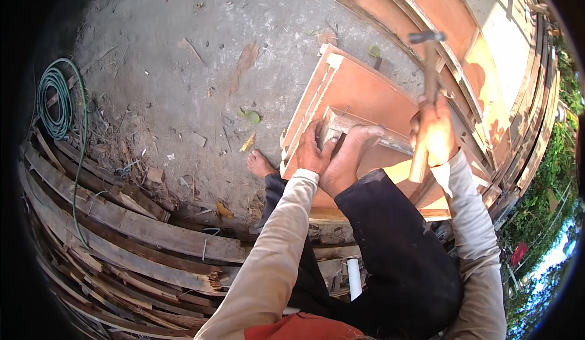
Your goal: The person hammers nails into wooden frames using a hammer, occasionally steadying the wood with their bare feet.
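Observation:
My right hand (434, 131) is wrapped round the wooden handle of a hammer (430, 65), whose dark head points away from me above the panels. My left hand (312, 151) grips the near left end of a short wooden batten (396, 143) that lies across an orange-brown plywood panel (359, 87). A thin nail (347, 109) sticks up at the batten's edge, close to the left fingers. My bare right foot (350, 154) presses on the batten beside the left hand, hiding part of it. Wooden strips frame the panel's edge.
More framed plywood panels (439, 1) lie at the upper right. Stacked planks (140, 227) fill the lower left, with a coiled green hose (53, 105) beyond. Scraps and leaves litter the grey ground (177, 29). A white pipe (354, 278) stands by my legs.

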A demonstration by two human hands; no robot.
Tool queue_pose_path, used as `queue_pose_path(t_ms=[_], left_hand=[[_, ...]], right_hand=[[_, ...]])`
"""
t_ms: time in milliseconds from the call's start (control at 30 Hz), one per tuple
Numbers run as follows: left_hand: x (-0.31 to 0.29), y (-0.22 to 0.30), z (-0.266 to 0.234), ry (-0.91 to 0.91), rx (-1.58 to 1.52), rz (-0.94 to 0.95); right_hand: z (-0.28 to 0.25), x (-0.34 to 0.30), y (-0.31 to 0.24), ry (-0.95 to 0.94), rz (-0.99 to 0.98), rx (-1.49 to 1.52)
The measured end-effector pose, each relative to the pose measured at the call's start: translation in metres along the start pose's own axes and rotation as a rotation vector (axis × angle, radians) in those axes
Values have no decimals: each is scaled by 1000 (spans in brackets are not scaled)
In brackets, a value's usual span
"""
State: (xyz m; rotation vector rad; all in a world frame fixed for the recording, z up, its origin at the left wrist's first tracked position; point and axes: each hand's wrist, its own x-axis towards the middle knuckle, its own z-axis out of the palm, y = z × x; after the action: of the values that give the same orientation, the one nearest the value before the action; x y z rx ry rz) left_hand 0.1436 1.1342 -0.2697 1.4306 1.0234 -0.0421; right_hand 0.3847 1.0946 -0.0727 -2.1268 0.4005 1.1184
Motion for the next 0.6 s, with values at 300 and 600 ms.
queue_pose_path(t_ms=[300, 600], left_hand=[[-3, 5, -9, -85, -42, -1], [1, 4, -6, -48, 95, 40]], right_hand=[[-52, -14, -85, 53, -452, -53], [-22, -8, -22, -310, 259, -237]])
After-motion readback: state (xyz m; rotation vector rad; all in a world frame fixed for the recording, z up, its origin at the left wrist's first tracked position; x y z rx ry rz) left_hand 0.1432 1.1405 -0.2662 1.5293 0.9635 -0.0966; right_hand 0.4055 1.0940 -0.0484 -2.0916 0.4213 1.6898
